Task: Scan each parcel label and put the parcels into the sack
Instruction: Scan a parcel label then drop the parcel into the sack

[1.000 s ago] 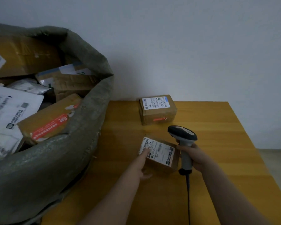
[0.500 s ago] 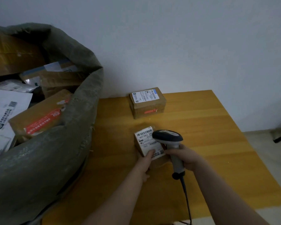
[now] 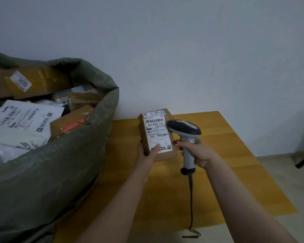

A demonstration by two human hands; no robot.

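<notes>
Head view, so here's what I'd worry about. Left hand (image 3: 146, 154) has its grip clasped round a small brown cardboard parcel (image 3: 165, 155), tipped up over the yellow wooden desk (image 3: 235, 155), just right of the big grey-green woven sack (image 3: 60, 169). Can't tell if its near edge rests on the desk. Right hand (image 3: 199, 152) has its grip wrapped round the handle of a grey-and-dark handheld barcode scanner (image 3: 183, 128), whose head sits right beside the parcel's right edge.

Problems I can see coming:

- **Bad scan angle:** the scanner head looks very close to the white shipping label (image 3: 156, 133) and off to its side. I'd guess the beam hits the barcode at a bad angle or misses it.
- **Thumb in the way:** the left thumb (image 3: 156, 148) lies on the lower part of the label, near the QR code. If the needed code is down there, no read.
- **Wrong parcel logged:** a second brown box (image 3: 168, 112) peeks out just behind on the far side with its own label, so the beam could pick that one up instead.
- **Overfull sack:** it's piled with parcels and mailers up to the rim, so a box dropped near the edge could slide back out.
- **Cable snag:** the scanner's dark cable (image 3: 191, 199) trails off the near desk edge and could catch if that arm swings left.
</notes>
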